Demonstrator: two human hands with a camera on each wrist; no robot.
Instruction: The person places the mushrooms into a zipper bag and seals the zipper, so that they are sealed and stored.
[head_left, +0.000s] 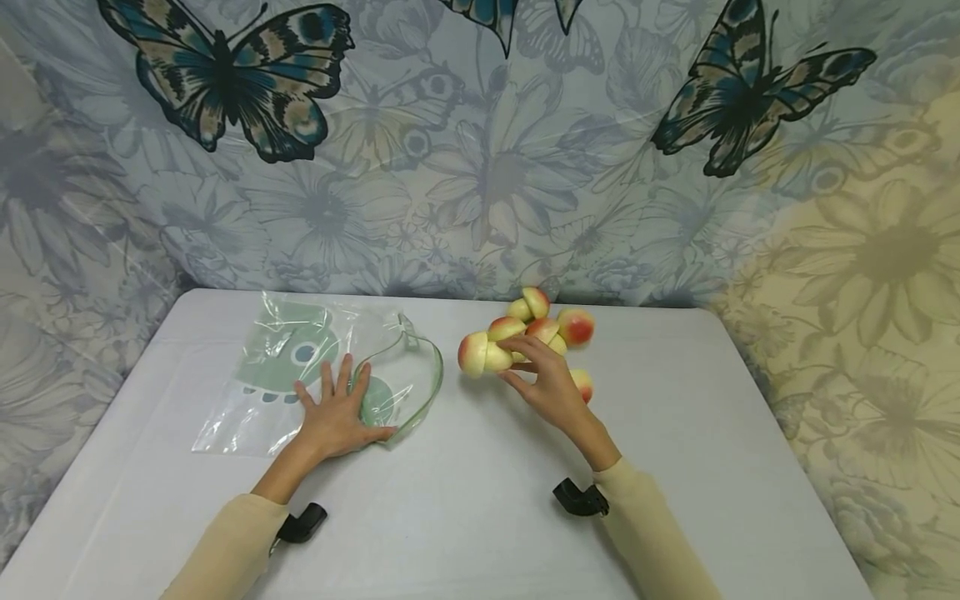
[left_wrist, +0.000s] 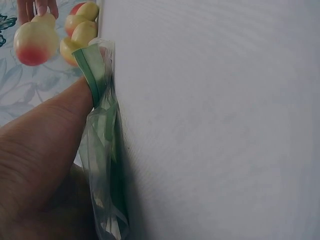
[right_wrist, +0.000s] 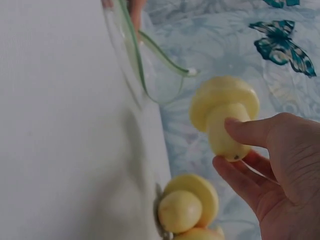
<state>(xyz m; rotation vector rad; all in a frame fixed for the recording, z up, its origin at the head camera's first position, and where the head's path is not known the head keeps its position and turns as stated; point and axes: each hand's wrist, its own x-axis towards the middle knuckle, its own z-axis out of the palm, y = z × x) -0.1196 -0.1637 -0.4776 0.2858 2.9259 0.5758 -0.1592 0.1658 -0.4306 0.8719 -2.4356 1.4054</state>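
My left hand (head_left: 335,417) lies with its fingers spread on a clear plastic bag (head_left: 277,358) printed with green shapes. The bag's green-edged mouth (head_left: 437,379) gapes toward the right, and the left thumb rests by its near edge. My right hand (head_left: 551,387) pinches a toy mushroom (right_wrist: 225,95) by its pale yellow stem, thumb on one side and fingers on the other. Raised off the table, this mushroom has a red-flushed cap (left_wrist: 32,47) that points toward the bag. Several similar mushrooms (head_left: 576,327) lie behind and beneath the right hand, one partly hidden by it.
The white table (head_left: 465,517) runs back to a wall covering (head_left: 480,192) with butterflies and flowers. Black wrist cameras (head_left: 302,523) sit at both sleeves. One mushroom (head_left: 582,385) lies apart from the cluster, just right of the right hand.
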